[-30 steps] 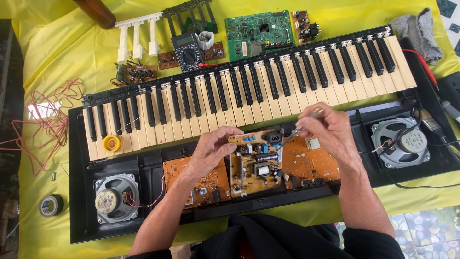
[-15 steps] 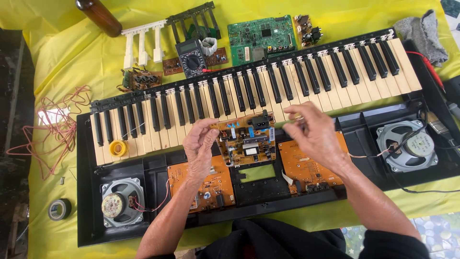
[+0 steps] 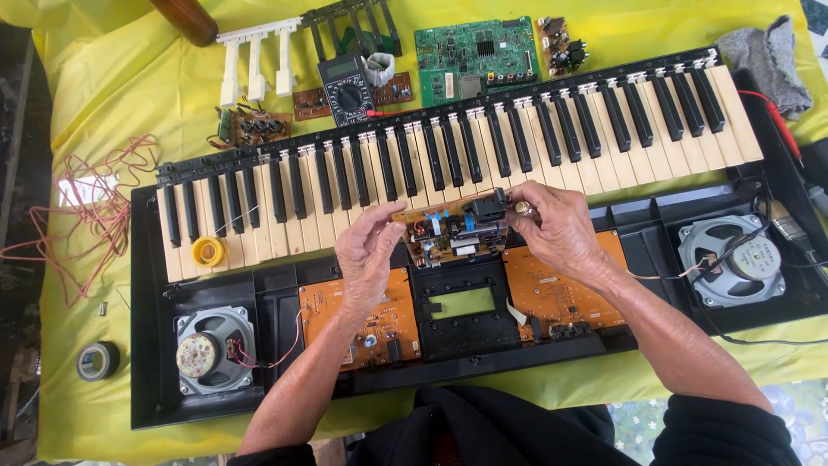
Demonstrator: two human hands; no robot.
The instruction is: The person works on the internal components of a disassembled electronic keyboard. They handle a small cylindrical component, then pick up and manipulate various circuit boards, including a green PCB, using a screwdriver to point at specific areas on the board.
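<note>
One small brown circuit board [image 3: 450, 231] is held up, tilted, over the lower edge of the keys of an opened keyboard [image 3: 448, 164]. The left hand [image 3: 369, 252] has its grip clamped on the board's left end; the right hand [image 3: 559, 226] has its grip clamped on the right end, beside a black block on the board.

Inside the black case: two orange boards, one left [image 3: 366, 321] and one right [image 3: 561, 289], one small greenish display window [image 3: 463, 303] between them, and two round speakers, left [image 3: 207, 352] and right [image 3: 733, 257].

On the yellow-covered worktop [image 3: 112, 112]: one green board [image 3: 477, 50], one black multimeter [image 3: 347, 86], one yellow tape ring [image 3: 208, 251] lying on the keys, one dark tape roll [image 3: 97, 360], one tangle of red wire [image 3: 86, 207], one grey rag [image 3: 768, 59].
</note>
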